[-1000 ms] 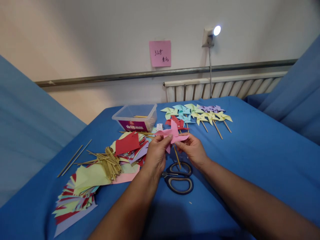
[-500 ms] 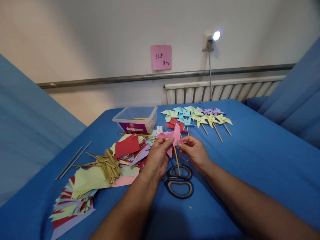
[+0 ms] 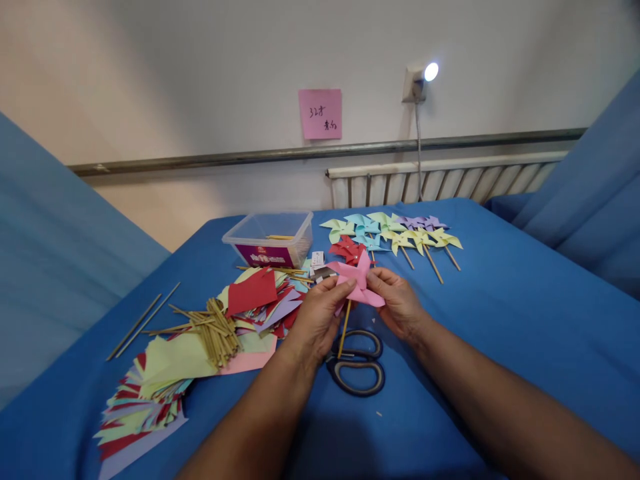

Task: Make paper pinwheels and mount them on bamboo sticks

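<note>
Both hands hold a pink paper pinwheel (image 3: 359,279) on a thin wooden stick (image 3: 344,329) above the blue cloth. My left hand (image 3: 316,319) pinches its left side, fingers closed on the paper. Fingers of my right hand (image 3: 399,304) are closed on its right side. Black-handled scissors (image 3: 356,363) lie on the cloth just below the hands. A row of finished pinwheels (image 3: 395,233) in yellow, light blue, purple and red lies beyond the hands.
A clear plastic box (image 3: 271,238) stands at the back left of the blue-covered table (image 3: 525,320). Left of my hands lie cut coloured paper squares (image 3: 253,293), a bundle of wooden sticks (image 3: 215,327) and a fanned paper stack (image 3: 145,393). Two loose sticks (image 3: 143,321) lie far left.
The pinwheel has turned in my hands and shifted slightly right; its stick now slants down to the left. Both hands stayed closed on it.
</note>
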A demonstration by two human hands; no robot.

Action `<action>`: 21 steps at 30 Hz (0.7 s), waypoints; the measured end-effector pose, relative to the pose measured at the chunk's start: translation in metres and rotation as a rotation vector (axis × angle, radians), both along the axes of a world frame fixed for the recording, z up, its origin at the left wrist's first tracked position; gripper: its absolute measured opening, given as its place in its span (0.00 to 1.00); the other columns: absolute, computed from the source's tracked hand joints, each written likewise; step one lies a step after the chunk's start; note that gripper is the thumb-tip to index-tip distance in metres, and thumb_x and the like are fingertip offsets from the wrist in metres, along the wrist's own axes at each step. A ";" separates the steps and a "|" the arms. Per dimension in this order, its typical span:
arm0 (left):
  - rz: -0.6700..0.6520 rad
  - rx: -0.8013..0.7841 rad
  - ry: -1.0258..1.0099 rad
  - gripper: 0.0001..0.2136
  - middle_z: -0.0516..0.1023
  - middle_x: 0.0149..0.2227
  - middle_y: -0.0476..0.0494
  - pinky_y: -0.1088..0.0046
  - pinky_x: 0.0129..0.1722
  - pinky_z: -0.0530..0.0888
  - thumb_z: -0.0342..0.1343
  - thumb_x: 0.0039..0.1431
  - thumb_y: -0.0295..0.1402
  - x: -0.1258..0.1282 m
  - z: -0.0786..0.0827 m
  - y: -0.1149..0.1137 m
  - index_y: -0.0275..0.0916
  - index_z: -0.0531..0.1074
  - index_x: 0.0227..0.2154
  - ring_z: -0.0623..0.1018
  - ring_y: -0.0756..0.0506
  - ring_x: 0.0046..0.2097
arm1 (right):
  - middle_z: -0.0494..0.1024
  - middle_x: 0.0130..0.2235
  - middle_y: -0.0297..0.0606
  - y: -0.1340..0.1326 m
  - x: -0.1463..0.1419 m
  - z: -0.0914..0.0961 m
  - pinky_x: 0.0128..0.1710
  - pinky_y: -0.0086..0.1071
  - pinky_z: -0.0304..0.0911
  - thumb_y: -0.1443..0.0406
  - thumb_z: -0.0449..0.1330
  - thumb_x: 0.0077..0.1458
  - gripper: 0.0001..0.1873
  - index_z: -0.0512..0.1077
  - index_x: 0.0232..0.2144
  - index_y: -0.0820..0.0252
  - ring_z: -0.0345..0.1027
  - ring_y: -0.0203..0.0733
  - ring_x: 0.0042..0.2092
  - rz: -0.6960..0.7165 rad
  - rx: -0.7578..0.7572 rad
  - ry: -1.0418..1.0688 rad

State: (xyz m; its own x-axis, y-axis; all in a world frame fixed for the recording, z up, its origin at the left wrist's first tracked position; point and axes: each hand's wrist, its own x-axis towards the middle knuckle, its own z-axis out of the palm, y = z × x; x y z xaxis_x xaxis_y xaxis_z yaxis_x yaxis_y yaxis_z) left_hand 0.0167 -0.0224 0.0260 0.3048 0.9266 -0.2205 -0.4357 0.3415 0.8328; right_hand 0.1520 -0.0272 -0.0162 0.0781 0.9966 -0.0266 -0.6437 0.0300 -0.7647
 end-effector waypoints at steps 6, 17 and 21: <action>-0.025 -0.026 0.014 0.12 0.80 0.29 0.45 0.75 0.34 0.73 0.72 0.41 0.29 0.001 -0.002 0.000 0.34 0.78 0.30 0.77 0.50 0.28 | 0.81 0.32 0.34 0.000 0.001 0.000 0.36 0.29 0.66 0.58 0.75 0.41 0.16 0.78 0.31 0.59 0.72 0.35 0.32 0.119 -0.033 0.063; -0.019 0.001 0.055 0.14 0.79 0.27 0.45 0.73 0.32 0.73 0.73 0.38 0.32 0.002 -0.007 -0.001 0.34 0.77 0.29 0.76 0.49 0.27 | 0.77 0.26 0.30 0.000 0.004 0.001 0.32 0.29 0.64 0.61 0.75 0.39 0.14 0.75 0.26 0.59 0.69 0.35 0.28 0.107 -0.040 0.054; 0.031 0.044 0.137 0.15 0.74 0.23 0.49 0.74 0.28 0.68 0.73 0.36 0.34 0.002 -0.009 0.002 0.36 0.73 0.24 0.72 0.51 0.24 | 0.78 0.30 0.33 0.000 0.006 0.000 0.33 0.31 0.65 0.57 0.73 0.44 0.14 0.76 0.31 0.56 0.70 0.37 0.31 0.022 0.000 -0.042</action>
State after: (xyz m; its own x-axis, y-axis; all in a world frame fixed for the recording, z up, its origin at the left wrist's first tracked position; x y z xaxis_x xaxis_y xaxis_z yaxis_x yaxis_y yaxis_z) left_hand 0.0189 -0.0199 0.0166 0.2459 0.9447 -0.2168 -0.3261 0.2913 0.8993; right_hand 0.1581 -0.0276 -0.0159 0.0575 0.9981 -0.0241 -0.6119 0.0162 -0.7908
